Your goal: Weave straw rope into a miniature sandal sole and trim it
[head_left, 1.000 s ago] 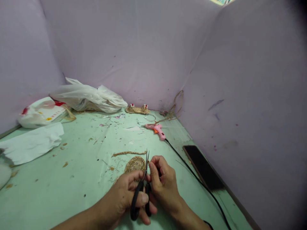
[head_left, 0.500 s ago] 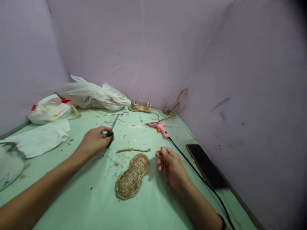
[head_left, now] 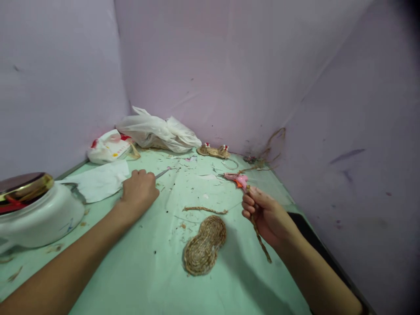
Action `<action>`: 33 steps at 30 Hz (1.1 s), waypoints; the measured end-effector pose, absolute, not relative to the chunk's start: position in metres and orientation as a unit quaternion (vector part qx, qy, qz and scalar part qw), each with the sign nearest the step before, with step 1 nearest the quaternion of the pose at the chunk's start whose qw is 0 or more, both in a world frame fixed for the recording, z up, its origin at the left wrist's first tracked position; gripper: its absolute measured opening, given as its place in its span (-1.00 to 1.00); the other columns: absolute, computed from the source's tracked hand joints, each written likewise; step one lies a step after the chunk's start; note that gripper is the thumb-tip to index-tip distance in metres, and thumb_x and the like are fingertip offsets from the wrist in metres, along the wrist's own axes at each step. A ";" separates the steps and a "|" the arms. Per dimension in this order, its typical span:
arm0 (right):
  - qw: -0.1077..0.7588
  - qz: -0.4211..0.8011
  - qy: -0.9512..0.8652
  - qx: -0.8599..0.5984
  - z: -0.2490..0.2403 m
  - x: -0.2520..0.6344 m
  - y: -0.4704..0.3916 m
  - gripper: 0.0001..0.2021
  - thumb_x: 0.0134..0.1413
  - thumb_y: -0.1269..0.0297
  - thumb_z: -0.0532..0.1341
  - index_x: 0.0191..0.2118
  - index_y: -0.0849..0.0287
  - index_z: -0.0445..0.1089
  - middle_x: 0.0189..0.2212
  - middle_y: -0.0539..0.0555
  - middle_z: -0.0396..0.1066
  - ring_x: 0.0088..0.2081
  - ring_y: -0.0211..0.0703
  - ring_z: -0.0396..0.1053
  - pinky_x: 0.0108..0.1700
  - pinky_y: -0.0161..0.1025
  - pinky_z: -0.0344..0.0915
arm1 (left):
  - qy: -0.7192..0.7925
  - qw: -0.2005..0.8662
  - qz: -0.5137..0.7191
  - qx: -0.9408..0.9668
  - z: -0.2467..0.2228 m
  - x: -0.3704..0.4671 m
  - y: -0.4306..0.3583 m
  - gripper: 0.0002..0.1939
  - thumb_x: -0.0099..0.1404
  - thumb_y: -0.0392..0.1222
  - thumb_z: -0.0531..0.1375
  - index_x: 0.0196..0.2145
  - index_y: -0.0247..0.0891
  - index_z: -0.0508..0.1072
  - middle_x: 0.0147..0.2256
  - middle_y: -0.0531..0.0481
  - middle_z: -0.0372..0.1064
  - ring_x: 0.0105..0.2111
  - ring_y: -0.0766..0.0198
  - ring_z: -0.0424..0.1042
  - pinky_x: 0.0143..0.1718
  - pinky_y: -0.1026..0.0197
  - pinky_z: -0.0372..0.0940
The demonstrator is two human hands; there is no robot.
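My left hand (head_left: 140,191) is closed at the left of the table, over the handles of a pair of scissors (head_left: 162,173). Only the blades show beyond its knuckles, pointing to the back right. Between the thumb and fingers of my right hand (head_left: 267,214), a short braided straw cord (head_left: 261,240) is pinched, its lower end hanging down. Below and left of that hand lies a sole-shaped piece of coiled straw braid (head_left: 205,247). A second short braid (head_left: 205,209) rests just behind the sole.
A pink glue gun (head_left: 238,179) lies behind my right hand, partly hidden by it. A dark phone (head_left: 300,221) is under my right forearm. At left stand a white pot (head_left: 49,218) and white cloth (head_left: 101,179). Plastic bags (head_left: 164,133) and a finished-looking straw slipper (head_left: 213,152) line the back.
My left hand has lowered the scissors toward the table, and its fingers now cover the handles. My right hand has risen with the braid. The view has turned left, bringing the pot in.
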State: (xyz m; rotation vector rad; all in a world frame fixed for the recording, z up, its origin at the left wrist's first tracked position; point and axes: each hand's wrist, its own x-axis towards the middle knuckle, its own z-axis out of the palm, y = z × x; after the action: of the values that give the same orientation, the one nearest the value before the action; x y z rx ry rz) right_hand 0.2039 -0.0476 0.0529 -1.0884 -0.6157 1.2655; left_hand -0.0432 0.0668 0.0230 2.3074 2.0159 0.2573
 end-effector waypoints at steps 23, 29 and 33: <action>0.593 0.665 -0.193 -0.410 0.014 0.168 0.022 -0.63 -0.43 0.21 0.42 -0.64 0.19 0.17 -0.71 -0.14 0.08 -0.67 -0.42 0.01 -0.66 -0.43 0.15 | 0.625 0.225 0.257 0.702 0.181 -0.010 0.191 -0.89 0.01 -0.34 0.20 -0.48 -0.48 0.44 -0.65 0.00 0.23 -0.63 0.38 0.23 -0.56 0.28 0.10; 0.567 0.679 -0.214 -0.413 -0.011 0.177 0.035 -0.63 -0.39 0.14 0.41 -0.64 0.19 0.19 -0.70 -0.12 0.10 -0.67 -0.40 0.03 -0.64 -0.38 0.15 | 0.712 0.102 0.219 0.659 0.209 -0.084 0.227 -0.83 0.04 -0.30 0.20 -0.39 -0.49 0.45 -0.53 -0.08 0.35 -0.59 0.36 0.29 -0.53 0.27 0.16; 0.545 0.690 -0.206 -0.429 -0.021 0.184 0.041 -0.63 -0.39 0.11 0.40 -0.64 0.18 0.21 -0.70 -0.12 0.08 -0.67 -0.38 0.03 -0.63 -0.35 0.15 | 0.772 0.074 0.133 0.618 0.190 -0.124 0.241 -0.72 0.14 -0.19 0.18 -0.24 -0.47 0.42 -0.32 -0.18 0.40 -0.38 0.22 0.39 -0.40 0.19 0.27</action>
State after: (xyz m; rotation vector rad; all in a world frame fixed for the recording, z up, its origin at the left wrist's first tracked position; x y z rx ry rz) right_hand 0.1845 0.0414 -0.0214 -1.0181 -0.4886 1.6362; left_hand -0.1240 0.2414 0.1895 1.8538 2.3152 0.3983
